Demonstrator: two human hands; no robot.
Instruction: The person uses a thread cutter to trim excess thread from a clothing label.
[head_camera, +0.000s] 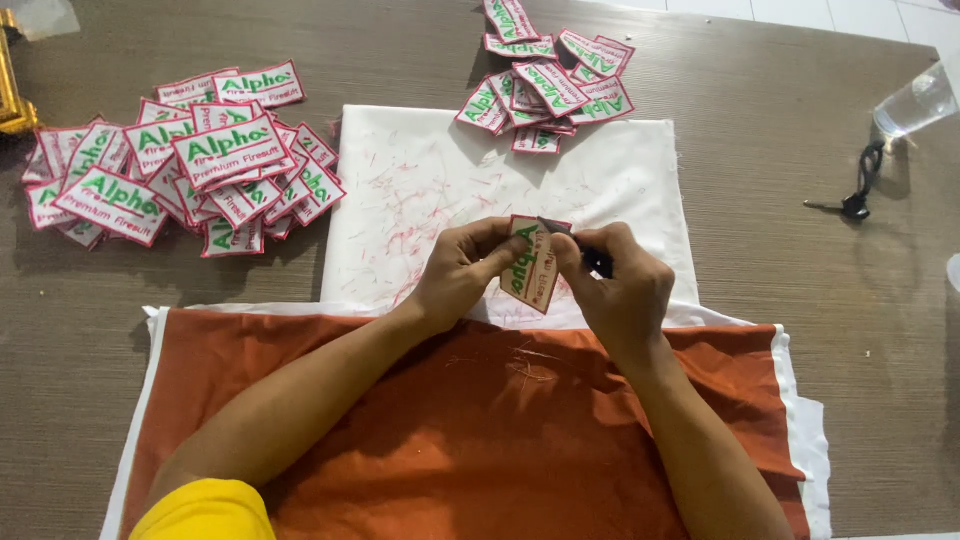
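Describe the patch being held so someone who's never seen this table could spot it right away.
Start at the white cloth spread in the middle of the brown table, scattered with red thread clippings. Just above its near edge, the left hand and right hand meet around one patch. Unlike the patches heaped in the left pile and the far pile, it is lifted and turned on end.

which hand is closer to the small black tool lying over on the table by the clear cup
Right. The right hand is on the side of the black tool, across bare table; the left hand is farther, beyond the held patch.
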